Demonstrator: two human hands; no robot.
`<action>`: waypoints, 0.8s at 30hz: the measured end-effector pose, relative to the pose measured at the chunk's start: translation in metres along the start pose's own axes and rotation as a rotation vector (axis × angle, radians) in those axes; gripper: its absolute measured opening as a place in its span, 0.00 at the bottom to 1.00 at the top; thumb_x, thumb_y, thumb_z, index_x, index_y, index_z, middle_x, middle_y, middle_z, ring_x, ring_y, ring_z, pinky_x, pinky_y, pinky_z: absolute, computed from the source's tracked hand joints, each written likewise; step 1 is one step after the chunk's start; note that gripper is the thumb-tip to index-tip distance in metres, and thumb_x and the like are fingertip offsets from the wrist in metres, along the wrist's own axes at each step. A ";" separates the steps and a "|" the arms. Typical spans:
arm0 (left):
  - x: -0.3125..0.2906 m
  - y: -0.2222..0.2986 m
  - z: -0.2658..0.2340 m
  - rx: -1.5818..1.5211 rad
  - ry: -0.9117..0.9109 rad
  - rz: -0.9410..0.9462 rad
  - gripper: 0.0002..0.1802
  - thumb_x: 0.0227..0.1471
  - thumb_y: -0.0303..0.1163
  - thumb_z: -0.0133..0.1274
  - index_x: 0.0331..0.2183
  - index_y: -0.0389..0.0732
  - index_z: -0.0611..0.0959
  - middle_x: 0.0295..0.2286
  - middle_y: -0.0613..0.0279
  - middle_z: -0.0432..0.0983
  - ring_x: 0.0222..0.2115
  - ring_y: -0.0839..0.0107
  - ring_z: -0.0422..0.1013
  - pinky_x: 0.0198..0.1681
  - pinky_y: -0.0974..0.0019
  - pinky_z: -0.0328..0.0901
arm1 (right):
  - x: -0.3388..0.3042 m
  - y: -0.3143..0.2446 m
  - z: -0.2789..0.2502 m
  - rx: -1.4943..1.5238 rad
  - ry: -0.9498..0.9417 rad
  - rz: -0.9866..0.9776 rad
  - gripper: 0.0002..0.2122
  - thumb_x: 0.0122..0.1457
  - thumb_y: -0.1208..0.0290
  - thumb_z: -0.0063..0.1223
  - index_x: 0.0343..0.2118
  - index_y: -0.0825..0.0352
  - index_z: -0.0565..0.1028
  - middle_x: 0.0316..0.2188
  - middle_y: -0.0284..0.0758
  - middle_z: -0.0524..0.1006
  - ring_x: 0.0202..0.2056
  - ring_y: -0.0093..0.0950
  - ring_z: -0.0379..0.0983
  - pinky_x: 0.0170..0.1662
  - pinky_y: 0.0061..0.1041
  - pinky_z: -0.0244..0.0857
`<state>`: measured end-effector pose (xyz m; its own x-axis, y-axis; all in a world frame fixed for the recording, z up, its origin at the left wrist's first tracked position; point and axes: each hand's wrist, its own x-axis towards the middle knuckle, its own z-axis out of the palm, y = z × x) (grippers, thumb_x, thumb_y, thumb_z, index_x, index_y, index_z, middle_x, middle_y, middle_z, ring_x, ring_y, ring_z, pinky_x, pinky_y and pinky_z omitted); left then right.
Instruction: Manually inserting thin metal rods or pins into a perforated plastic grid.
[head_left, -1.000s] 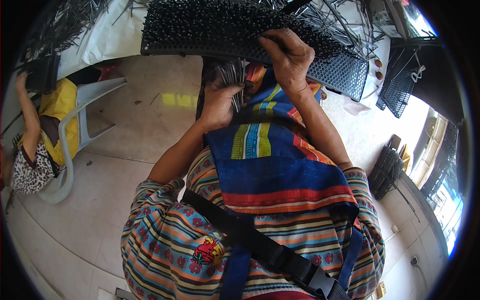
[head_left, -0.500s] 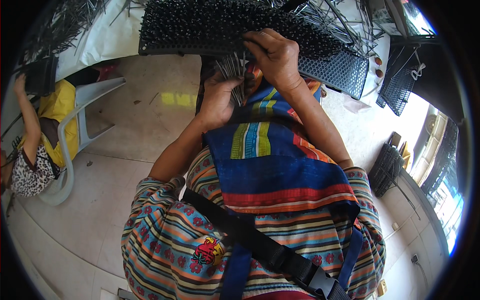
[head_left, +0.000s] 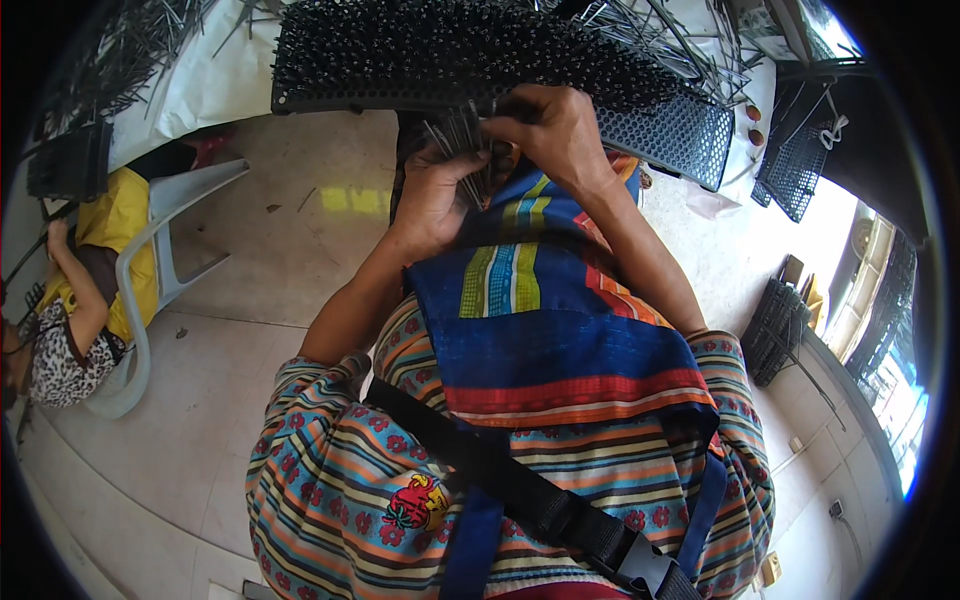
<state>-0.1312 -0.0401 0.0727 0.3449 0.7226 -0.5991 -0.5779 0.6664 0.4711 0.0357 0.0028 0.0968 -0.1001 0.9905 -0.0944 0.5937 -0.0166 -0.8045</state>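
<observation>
My left hand (head_left: pixel 435 200) is closed round a bundle of thin dark strips (head_left: pixel 462 135) that fan out above its fingers. Close beside the bundle, my right hand (head_left: pixel 552 130) is pinched, its fingertips at the upper right of the strips; whether a strip is between them I cannot make out. Just beyond both hands lies a black perforated panel (head_left: pixel 665 145), its honeycomb holes bare at the right end. Dense upright black strips (head_left: pixel 450 55) stand in most of the rest of it.
Loose dark strips (head_left: pixel 690 50) lie heaped behind the panel on a white-covered table (head_left: pixel 200 95). At the left a person in yellow (head_left: pixel 125 225) sits on a pale plastic chair (head_left: pixel 140 310). Black mesh panels (head_left: pixel 795 180) hang at the right; a dark bundle (head_left: pixel 775 330) leans below.
My right hand has shifted slightly, bringing its fingertips down toward the bundle in my left hand. The seated person's arm has lowered from the table edge.
</observation>
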 end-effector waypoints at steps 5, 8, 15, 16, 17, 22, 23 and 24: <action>0.003 -0.003 0.005 0.066 -0.013 -0.053 0.11 0.52 0.19 0.49 0.40 0.33 0.78 0.32 0.52 0.79 0.30 0.63 0.77 0.33 0.67 0.71 | -0.006 0.003 0.002 0.391 -0.085 0.254 0.06 0.46 0.75 0.62 0.26 0.71 0.79 0.17 0.34 0.77 0.20 0.21 0.74 0.25 0.21 0.67; 0.003 -0.005 0.002 0.059 0.023 -0.070 0.11 0.54 0.20 0.47 0.40 0.32 0.78 0.33 0.51 0.79 0.31 0.63 0.77 0.37 0.64 0.71 | -0.007 -0.001 -0.006 0.575 0.077 0.199 0.04 0.47 0.79 0.61 0.27 0.72 0.79 0.19 0.31 0.77 0.22 0.16 0.72 0.26 0.18 0.66; -0.002 -0.017 -0.007 0.163 0.048 -0.141 0.13 0.54 0.22 0.46 0.43 0.33 0.76 0.34 0.50 0.78 0.34 0.61 0.77 0.40 0.62 0.72 | 0.006 0.009 -0.010 0.233 0.449 -0.293 0.05 0.44 0.81 0.63 0.27 0.69 0.80 0.22 0.32 0.75 0.23 0.21 0.71 0.28 0.19 0.64; -0.002 -0.019 -0.009 0.163 0.049 -0.140 0.13 0.54 0.22 0.46 0.43 0.33 0.76 0.34 0.50 0.78 0.34 0.61 0.77 0.40 0.62 0.72 | 0.006 0.011 -0.008 0.208 0.437 -0.313 0.06 0.44 0.80 0.63 0.27 0.69 0.80 0.22 0.34 0.75 0.23 0.23 0.72 0.28 0.19 0.65; -0.002 -0.021 -0.012 0.165 0.000 -0.104 0.12 0.54 0.21 0.45 0.41 0.31 0.76 0.34 0.50 0.78 0.33 0.63 0.77 0.39 0.62 0.72 | 0.006 0.014 -0.005 0.209 0.436 -0.313 0.06 0.44 0.80 0.63 0.27 0.69 0.80 0.22 0.34 0.75 0.23 0.23 0.72 0.28 0.19 0.65; -0.001 -0.017 -0.007 0.173 0.045 -0.030 0.10 0.53 0.18 0.46 0.38 0.29 0.77 0.33 0.49 0.78 0.32 0.65 0.76 0.38 0.64 0.72 | 0.006 0.012 0.003 0.033 0.399 -0.264 0.07 0.43 0.77 0.64 0.28 0.66 0.80 0.23 0.35 0.76 0.23 0.30 0.74 0.27 0.23 0.67; -0.002 -0.014 -0.005 0.161 0.062 -0.035 0.09 0.53 0.18 0.46 0.38 0.30 0.77 0.33 0.50 0.79 0.32 0.65 0.76 0.37 0.66 0.72 | 0.007 0.009 0.003 0.034 0.398 -0.264 0.07 0.43 0.77 0.64 0.28 0.66 0.80 0.23 0.35 0.76 0.23 0.30 0.74 0.27 0.23 0.67; -0.002 -0.011 -0.003 0.151 0.075 -0.040 0.09 0.53 0.18 0.47 0.38 0.30 0.78 0.33 0.50 0.79 0.32 0.66 0.76 0.35 0.67 0.72 | 0.008 0.006 0.003 0.033 0.395 -0.273 0.07 0.44 0.76 0.63 0.29 0.64 0.81 0.24 0.35 0.76 0.23 0.31 0.75 0.27 0.24 0.67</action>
<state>-0.1277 -0.0493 0.0663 0.3059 0.6827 -0.6636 -0.4454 0.7186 0.5340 0.0359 0.0101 0.0893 0.0664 0.9353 0.3476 0.5616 0.2529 -0.7878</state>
